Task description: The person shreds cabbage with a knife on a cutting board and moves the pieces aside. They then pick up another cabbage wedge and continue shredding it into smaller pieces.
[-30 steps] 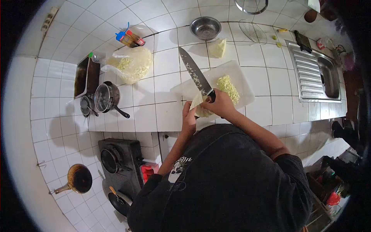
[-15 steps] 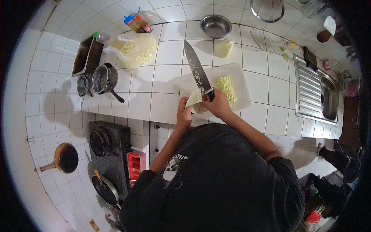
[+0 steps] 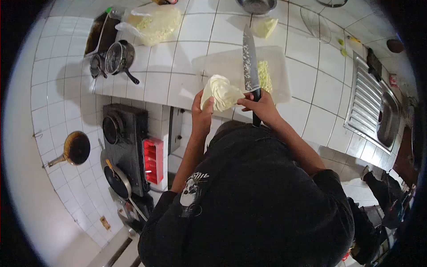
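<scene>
1. While a white-tiled counter (image 3: 187, 58) carries the work, a white cutting board (image 3: 222, 64) lies near its front edge, within easy reach.
2. Above the board's near edge, the left hand (image 3: 201, 116) grips a cabbage piece (image 3: 220, 93), raised as if for turning.
3. Clenched on the handle, the right hand (image 3: 262, 107) holds a knife (image 3: 250, 60), its blade pointing away along the board, beside the shredded cabbage (image 3: 265, 75).

The cabbage piece (image 3: 221, 92) is pale yellow-green, as are the shreds (image 3: 265, 75) on the white cutting board (image 3: 224, 64). The knife (image 3: 251, 60) has a silver blade speckled with bits and a black handle. The bench (image 3: 311, 100) is white square tile with grey grout. The sleeve (image 3: 307, 153) is black.
</scene>
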Tool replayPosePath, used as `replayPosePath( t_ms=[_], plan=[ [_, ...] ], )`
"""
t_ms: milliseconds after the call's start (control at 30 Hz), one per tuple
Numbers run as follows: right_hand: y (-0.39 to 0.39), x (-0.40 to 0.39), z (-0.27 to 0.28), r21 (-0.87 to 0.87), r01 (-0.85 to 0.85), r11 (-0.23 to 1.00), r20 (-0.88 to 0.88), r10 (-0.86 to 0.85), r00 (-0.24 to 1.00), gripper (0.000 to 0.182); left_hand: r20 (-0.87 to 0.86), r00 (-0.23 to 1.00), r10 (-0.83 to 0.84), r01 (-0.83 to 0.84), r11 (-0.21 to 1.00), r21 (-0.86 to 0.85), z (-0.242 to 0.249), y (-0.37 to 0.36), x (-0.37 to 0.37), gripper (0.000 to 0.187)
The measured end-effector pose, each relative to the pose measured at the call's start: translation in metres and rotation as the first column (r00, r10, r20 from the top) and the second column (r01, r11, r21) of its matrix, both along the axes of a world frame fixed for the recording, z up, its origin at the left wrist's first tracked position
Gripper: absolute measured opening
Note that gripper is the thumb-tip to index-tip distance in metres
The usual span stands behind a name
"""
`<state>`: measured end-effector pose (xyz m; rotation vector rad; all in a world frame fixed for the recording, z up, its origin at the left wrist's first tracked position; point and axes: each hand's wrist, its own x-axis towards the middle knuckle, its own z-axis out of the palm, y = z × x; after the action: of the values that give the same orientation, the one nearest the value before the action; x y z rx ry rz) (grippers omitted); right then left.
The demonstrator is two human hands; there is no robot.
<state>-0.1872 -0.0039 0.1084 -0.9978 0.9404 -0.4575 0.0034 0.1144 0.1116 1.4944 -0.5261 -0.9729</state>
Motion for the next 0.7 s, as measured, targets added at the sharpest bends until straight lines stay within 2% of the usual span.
replayPosePath(
  t_ms=[100,133,167,233,267,333,367,433,467,500,567,667,700],
  plan=[
    [0.003,0.000,-0.016,0.043,-0.057,0.997,0.062,0.055,0.997,0.034,-0.089,0.995,0.041,-0.034,0.997,0.075,-0.001,0.016,-0.002,0.039],
    [0.002,0.000,-0.019,-0.008,-0.065,0.998,0.025,0.066,0.998,0.033,-0.146,0.986,0.079,-0.067,0.994,0.086,-0.005,0.020,0.000,0.037],
    [0.002,0.000,-0.021,-0.060,-0.075,0.995,-0.012,0.074,0.997,0.032,-0.143,0.985,0.097,-0.083,0.991,0.100,-0.008,0.024,0.002,0.037],
    [0.003,0.000,-0.020,-0.040,-0.043,0.998,0.032,0.044,0.998,0.032,-0.112,0.988,0.107,-0.087,0.982,0.168,-0.013,0.034,0.002,0.035],
    [0.000,-0.001,-0.019,-0.088,-0.086,0.992,-0.034,0.084,0.996,0.032,-0.119,0.986,0.120,-0.097,0.979,0.178,-0.014,0.039,0.001,0.035],
    [-0.004,-0.001,-0.023,-0.158,-0.143,0.977,-0.141,0.121,0.983,0.030,-0.016,0.996,0.092,-0.088,0.980,0.178,-0.006,0.039,-0.006,0.034],
    [-0.004,-0.002,-0.023,-0.152,-0.161,0.975,-0.149,0.139,0.979,0.030,-0.024,0.994,0.109,-0.103,0.977,0.184,-0.002,0.038,-0.009,0.034],
    [-0.005,0.001,-0.014,-0.165,-0.133,0.977,-0.156,0.107,0.982,0.027,0.124,0.991,0.047,-0.060,0.993,0.106,0.000,0.037,-0.013,0.035],
    [-0.005,0.003,-0.011,-0.160,-0.154,0.975,-0.162,0.128,0.978,0.027,0.137,0.989,0.049,-0.053,0.998,0.026,-0.003,0.037,-0.013,0.033],
    [-0.005,0.004,-0.009,-0.148,-0.124,0.981,-0.160,0.100,0.982,0.027,0.131,0.989,0.069,-0.073,0.997,0.028,0.000,0.036,-0.012,0.033],
    [-0.006,0.005,-0.013,-0.135,-0.113,0.984,-0.166,0.090,0.982,0.026,0.472,0.879,-0.063,0.020,0.995,0.097,0.012,0.030,-0.009,0.035],
    [-0.006,0.005,-0.030,-0.119,-0.102,0.988,-0.107,0.089,0.990,0.028,0.530,0.846,-0.060,-0.027,0.988,0.155,0.011,0.028,-0.003,0.039],
    [-0.005,0.005,-0.027,-0.185,-0.109,0.977,-0.124,0.087,0.988,0.029,0.533,0.845,-0.046,-0.039,0.988,0.147,0.010,0.027,0.001,0.039]
  ],
)
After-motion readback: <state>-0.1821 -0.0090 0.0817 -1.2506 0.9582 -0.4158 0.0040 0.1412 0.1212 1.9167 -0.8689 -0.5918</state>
